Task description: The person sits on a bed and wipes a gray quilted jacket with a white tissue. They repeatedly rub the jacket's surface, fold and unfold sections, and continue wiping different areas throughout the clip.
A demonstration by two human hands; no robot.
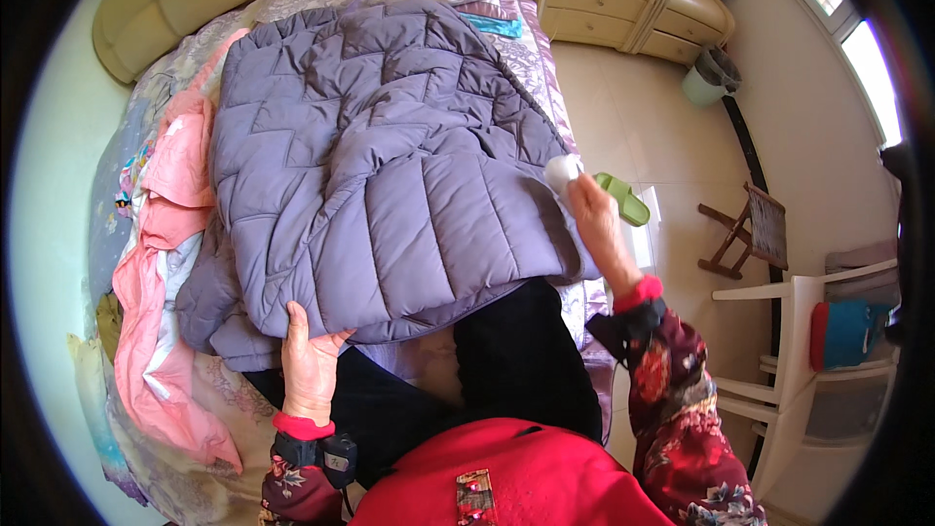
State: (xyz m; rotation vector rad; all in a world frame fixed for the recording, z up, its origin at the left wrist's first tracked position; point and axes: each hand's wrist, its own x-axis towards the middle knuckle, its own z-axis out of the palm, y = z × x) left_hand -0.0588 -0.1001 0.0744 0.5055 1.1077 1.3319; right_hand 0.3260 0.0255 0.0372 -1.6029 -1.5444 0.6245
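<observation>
left hand [310,362]: clamped on hem of purple quilted jacket [380,175]
right hand [596,224]: closed on small white object [562,173], jacket's right edge

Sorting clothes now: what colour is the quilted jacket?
Light purple jacket, zigzag quilting; clearest in the head view.

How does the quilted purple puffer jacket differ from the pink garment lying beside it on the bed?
The quilted purple puffer jacket is thick, stitched in padded panels and spread fairly flat; the pink garment looks thin, smooth and crumpled in a long heap. The left hand grips the jacket's hem, while the pink garment lies untouched. Both rest on the patterned bedspread.
</observation>
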